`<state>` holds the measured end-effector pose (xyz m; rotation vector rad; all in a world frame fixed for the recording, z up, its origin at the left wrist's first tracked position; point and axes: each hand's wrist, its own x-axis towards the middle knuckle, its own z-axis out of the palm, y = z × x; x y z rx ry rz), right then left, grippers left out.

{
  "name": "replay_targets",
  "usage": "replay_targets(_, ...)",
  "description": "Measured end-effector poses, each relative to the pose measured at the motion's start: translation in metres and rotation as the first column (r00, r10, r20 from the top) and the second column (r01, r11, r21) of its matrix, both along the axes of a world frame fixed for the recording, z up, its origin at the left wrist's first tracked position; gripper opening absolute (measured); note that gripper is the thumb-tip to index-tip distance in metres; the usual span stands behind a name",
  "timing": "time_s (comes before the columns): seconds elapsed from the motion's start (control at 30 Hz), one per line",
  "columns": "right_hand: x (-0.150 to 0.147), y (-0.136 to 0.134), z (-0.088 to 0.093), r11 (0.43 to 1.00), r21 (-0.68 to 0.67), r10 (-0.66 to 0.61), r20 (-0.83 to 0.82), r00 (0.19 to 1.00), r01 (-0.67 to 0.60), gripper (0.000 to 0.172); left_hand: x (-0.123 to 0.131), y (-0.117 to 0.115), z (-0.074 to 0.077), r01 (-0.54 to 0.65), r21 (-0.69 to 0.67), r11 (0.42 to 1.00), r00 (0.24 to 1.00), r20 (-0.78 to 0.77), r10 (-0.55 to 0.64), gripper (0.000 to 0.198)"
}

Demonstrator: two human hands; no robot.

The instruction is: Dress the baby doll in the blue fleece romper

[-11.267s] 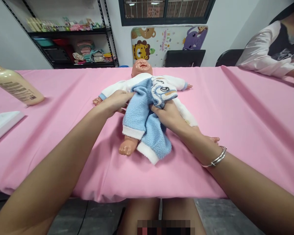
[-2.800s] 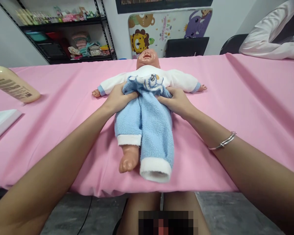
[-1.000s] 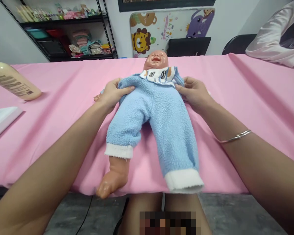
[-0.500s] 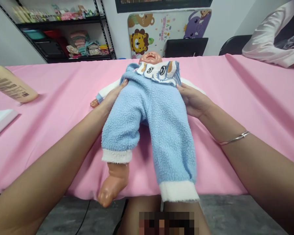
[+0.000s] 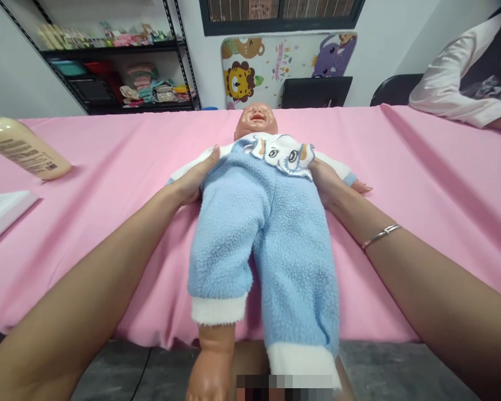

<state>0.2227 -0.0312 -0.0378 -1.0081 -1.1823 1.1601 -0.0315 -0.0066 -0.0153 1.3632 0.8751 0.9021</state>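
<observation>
A baby doll in blue fleece overalls with a white animal-face bib lies on its back on the pink cloth. Its legs point toward me and reach past the front edge; one bare foot shows, the other is hidden. My left hand grips the doll's side at the left, thumb up on the fleece, other fingers hidden under it. My right hand holds the opposite side, its fingertips tucked behind the bib and body. A bracelet circles my right wrist.
On the pink-covered table, a lotion bottle and a white flat object lie at the left. Behind stand a black shelf and a dark monitor. A person's white sleeve rests at the back right.
The doll has moved toward me with both hands on it, its legs now lower past the table edge. More of its head and its arm at the right now show. The camera view has tilted up slightly.
</observation>
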Motion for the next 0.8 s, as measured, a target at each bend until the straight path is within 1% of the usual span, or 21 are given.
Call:
replay_targets(0.1, 0.006, -0.004, -0.001, 0.997, 0.035, 0.06, 0.056, 0.997, -0.062, 0.016, -0.011, 0.002, 0.006, -0.03, 0.002, 1.0, 0.998, 0.05, 0.03, 0.051)
replay_targets(0.2, 0.02, -0.014, 0.007, 0.995, 0.001, 0.102, 0.111, 0.989, -0.102, 0.016, -0.015, -0.003, 0.015, -0.029, 0.045, 0.999, 0.991, 0.135, 0.023, 0.041)
replay_targets(0.23, 0.025, -0.018, 0.011, 0.991, -0.025, 0.13, 0.149, 0.98, -0.128, 0.016, -0.014, -0.004, 0.017, -0.02, 0.059, 0.998, 0.989, 0.145, 0.012, 0.039)
replay_targets(0.3, 0.034, -0.022, 0.019, 0.977, -0.11, 0.202, 0.226, 0.953, -0.181, 0.016, -0.013, -0.005, 0.018, -0.017, 0.077, 0.997, 0.993, 0.114, 0.008, 0.04)
replay_targets(0.37, 0.04, -0.023, 0.027, 0.951, -0.211, 0.28, 0.266, 0.922, -0.227, 0.017, -0.012, -0.003, 0.016, -0.06, 0.084, 0.995, 0.997, 0.055, 0.056, 0.038)
replay_targets(0.43, 0.042, -0.021, 0.031, 0.929, -0.265, 0.325, 0.259, 0.91, -0.256, 0.023, -0.012, 0.002, 0.011, -0.096, 0.076, 0.993, 0.995, 0.027, 0.094, 0.035)
replay_targets(0.5, 0.039, -0.018, 0.031, 0.928, -0.239, 0.34, 0.235, 0.91, -0.285, 0.029, -0.011, 0.007, 0.006, -0.113, 0.069, 0.991, 0.993, 0.028, 0.111, 0.033)
replay_targets(0.6, 0.03, -0.014, 0.025, 0.955, -0.071, 0.296, 0.145, 0.944, -0.289, 0.033, -0.01, 0.011, 0.003, -0.169, 0.108, 0.98, 0.984, -0.03, 0.173, 0.023)
replay_targets(0.67, 0.022, -0.012, 0.018, 0.969, 0.003, 0.244, 0.089, 0.966, -0.246, 0.033, -0.009, 0.011, 0.002, -0.238, 0.221, 0.946, 0.952, -0.141, 0.272, 0.017)
replay_targets(0.7, 0.017, -0.011, 0.015, 0.977, 0.009, 0.212, 0.082, 0.974, -0.213, 0.032, -0.008, 0.009, 0.003, -0.263, 0.308, 0.915, 0.924, -0.193, 0.33, 0.017)
replay_targets(0.8, 0.004, -0.009, 0.007, 0.995, 0.021, 0.096, 0.118, 0.988, -0.099, 0.025, -0.004, -0.001, 0.011, -0.259, 0.562, 0.786, 0.841, -0.268, 0.469, 0.023)
